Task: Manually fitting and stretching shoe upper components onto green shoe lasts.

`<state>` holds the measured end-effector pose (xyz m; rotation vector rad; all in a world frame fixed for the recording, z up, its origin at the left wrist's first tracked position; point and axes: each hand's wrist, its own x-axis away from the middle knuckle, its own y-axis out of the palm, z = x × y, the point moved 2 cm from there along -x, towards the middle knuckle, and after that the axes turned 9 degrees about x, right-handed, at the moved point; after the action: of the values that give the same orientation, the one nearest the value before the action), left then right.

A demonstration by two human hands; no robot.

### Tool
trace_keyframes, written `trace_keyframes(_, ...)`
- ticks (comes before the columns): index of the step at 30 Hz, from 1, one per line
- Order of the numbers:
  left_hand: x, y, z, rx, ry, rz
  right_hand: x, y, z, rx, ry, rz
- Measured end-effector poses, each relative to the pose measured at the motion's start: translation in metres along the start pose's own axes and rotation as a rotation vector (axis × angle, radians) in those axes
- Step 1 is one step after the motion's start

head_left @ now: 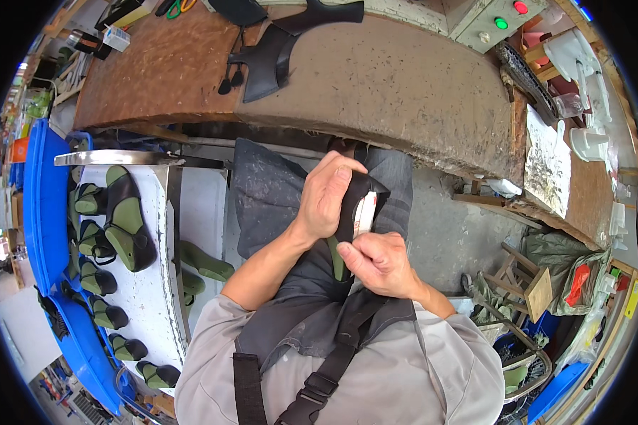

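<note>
Over my lap I hold a green shoe last with a black leather upper on it. A white strip with red marks, perhaps an insole, shows along the last's exposed side. My left hand is closed round the upper, its thumb lying on the leather. Nearer to me, my right hand is closed in a pinch against the lower edge of the upper; whatever its fingertips grip is hidden. More black leather pieces lie on the workbench ahead.
The brown workbench crosses in front of my knees. On my left, a white-topped table carries several green lasts with black uppers, beside blue bins. A wooden stool stands at the right. Scissors lie far left.
</note>
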<state>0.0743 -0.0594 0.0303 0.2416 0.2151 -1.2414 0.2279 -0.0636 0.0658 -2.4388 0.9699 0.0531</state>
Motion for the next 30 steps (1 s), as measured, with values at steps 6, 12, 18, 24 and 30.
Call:
trace_keyframes(6,-0.002,0.004,0.002,-0.029,0.015,-0.025,0.011,-0.004,-0.006,-0.088,0.273,0.012)
trace_keyframes(12,-0.004,-0.003,0.01,-0.078,0.047,-0.016,0.007,-0.008,-0.003,-0.118,0.523,-0.022)
trace_keyframes(18,-0.002,-0.013,0.015,-0.025,0.071,-0.017,-0.002,0.001,0.041,-0.224,0.577,-0.009)
trace_keyframes(24,-0.002,-0.023,0.033,0.127,0.003,-0.139,-0.028,0.008,0.013,-0.718,0.442,-0.326)
trace_keyframes(30,-0.027,-0.04,0.058,0.188,0.024,-0.321,-0.047,0.005,-0.004,-0.631,0.452,-0.293)
